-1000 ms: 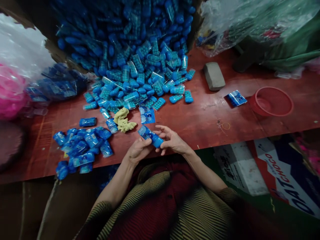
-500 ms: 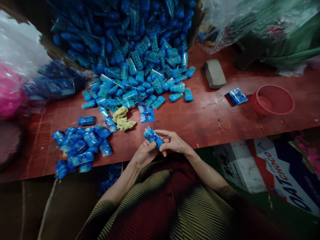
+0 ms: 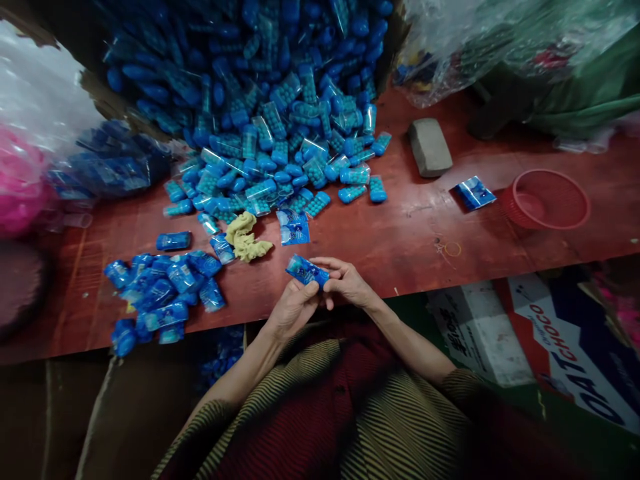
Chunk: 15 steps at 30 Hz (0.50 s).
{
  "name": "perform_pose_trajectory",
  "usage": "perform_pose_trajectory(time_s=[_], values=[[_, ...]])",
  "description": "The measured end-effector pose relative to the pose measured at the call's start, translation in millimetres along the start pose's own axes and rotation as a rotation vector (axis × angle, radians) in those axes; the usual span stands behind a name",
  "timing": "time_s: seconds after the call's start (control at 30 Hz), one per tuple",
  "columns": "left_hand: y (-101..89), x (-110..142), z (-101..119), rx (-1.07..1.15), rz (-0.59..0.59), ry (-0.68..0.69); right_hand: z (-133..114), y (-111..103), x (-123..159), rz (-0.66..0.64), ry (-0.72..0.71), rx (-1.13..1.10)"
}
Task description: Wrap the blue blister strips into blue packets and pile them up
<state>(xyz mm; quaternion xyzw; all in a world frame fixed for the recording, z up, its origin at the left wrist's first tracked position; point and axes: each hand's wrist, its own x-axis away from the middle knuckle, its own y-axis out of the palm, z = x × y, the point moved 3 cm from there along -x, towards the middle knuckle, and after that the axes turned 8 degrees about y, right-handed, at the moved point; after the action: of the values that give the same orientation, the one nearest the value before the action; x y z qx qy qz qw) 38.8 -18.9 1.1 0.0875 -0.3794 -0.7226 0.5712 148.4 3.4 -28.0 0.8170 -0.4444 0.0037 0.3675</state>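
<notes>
Between both hands, above the table's front edge, is a small bottle in a printed blue sleeve (image 3: 303,268), lying tilted. My left hand (image 3: 294,303) grips it from below with the thumb on its side. Fingers of my right hand (image 3: 349,285) close on its right end. Just beyond lies a flat blue printed sleeve (image 3: 294,227), and to its left a crumpled yellow-green lump (image 3: 246,239). At the left, several blue-sleeved bottles (image 3: 165,290) form a pile. Further back spreads a large heap of clear bottles with blue caps and blue balls inside (image 3: 280,150).
On the red table (image 3: 385,247) sit a grey block (image 3: 430,148), a stack of blue sleeves (image 3: 475,193), a red plastic basket (image 3: 547,225) and a rubber band (image 3: 453,249). A torn cardboard box (image 3: 107,100) stands behind. Plastic bags (image 3: 500,40) lie back right.
The sleeved bottle has turned to lie flatter in my hands, and both hands have shifted slightly around it. The things on the table stay where they were.
</notes>
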Motion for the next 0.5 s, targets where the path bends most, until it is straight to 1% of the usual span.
perform_pose_trajectory(time_s=[0.07, 0.17, 0.3, 0.4, 0.5], values=[[-0.4, 0.1, 0.1, 0.017, 0.01, -0.001, 0.7, -0.3, -1.3, 0.028, -0.015, 0.004], [0.0, -0.2, 1.4, 0.035, 0.066, 0.036, 0.7, 1.5, -2.9, 0.084, -0.051, 0.041], [0.2, -1.1, 4.1, 0.025, 0.108, 0.053, 1.8, 4.4, -5.9, 0.119, -0.047, 0.119], [-4.1, -1.3, 5.3, 0.034, 0.125, 0.042, 2.4, 5.8, -8.4, 0.115, -0.047, 0.15], [-9.8, -1.0, 5.3, 0.075, 0.116, 0.051, 0.7, 8.9, -10.1, 0.074, -0.056, 0.17]])
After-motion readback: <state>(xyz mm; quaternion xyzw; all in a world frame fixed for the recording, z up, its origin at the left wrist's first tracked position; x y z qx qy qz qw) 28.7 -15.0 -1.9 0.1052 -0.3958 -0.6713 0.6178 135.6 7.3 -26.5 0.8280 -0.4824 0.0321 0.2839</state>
